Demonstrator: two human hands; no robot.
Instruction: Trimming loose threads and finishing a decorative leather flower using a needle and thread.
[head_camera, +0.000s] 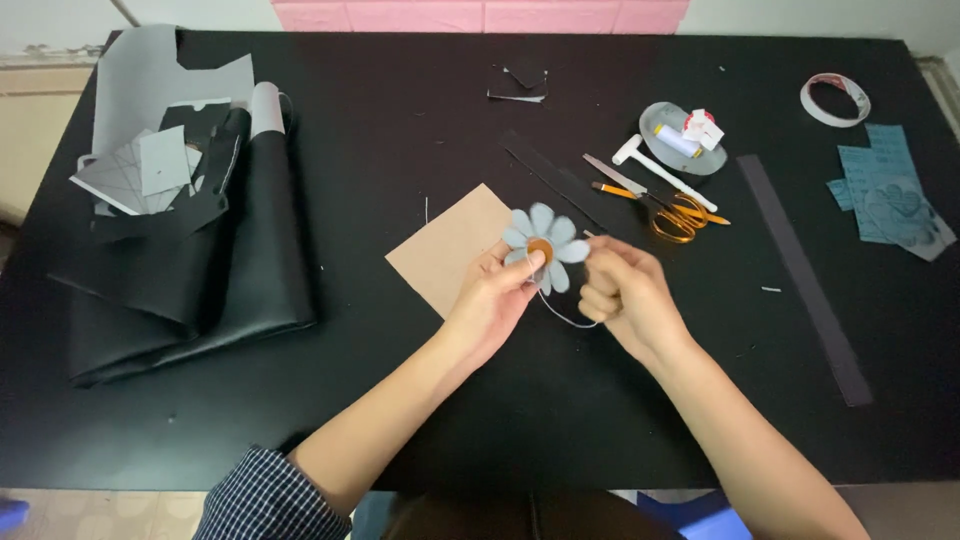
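Note:
My left hand (497, 295) pinches a pale grey-blue flower (545, 238) with an orange-brown round centre, holding it up over the black table (400, 400). My right hand (615, 290) is closed just right of the flower, fingers curled on a thin light thread (562, 316) that loops down from the flower between both hands. A tan square sheet (445, 250) lies flat under and left of my left hand.
Gold-handled scissors (675, 215), an orange pencil, a blade and a white mallet (662, 172) lie behind my right hand. A clear dish with thread spools (685, 138), a tape roll (835, 98), blue cut pieces (895, 195), a dark strip (805, 280) and folded black material (190, 270) are around.

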